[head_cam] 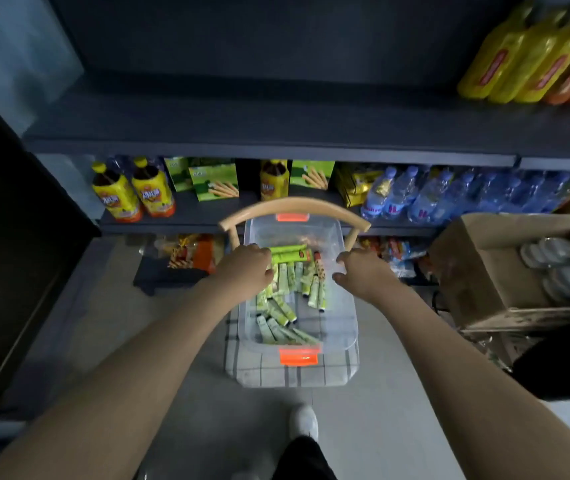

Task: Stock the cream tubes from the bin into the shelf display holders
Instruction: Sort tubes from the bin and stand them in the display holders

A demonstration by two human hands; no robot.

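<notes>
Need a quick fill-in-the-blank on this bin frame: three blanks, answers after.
1. The bin sits on a ___ with a checked cushion.
2. The left hand holds bright green tubes; the bin's latches are ___.
3. The cardboard box stands on the bin's ___ side.
Answers: chair; orange; right.

Our forearms (159, 341) run bare to the left hand (245, 268) and the right hand (363, 271). Lower down we wear a black trouser leg (306, 459) over a white shoe (304, 422) with a rounded toe. The light is dim, and we cannot make out laces or seams.
</notes>
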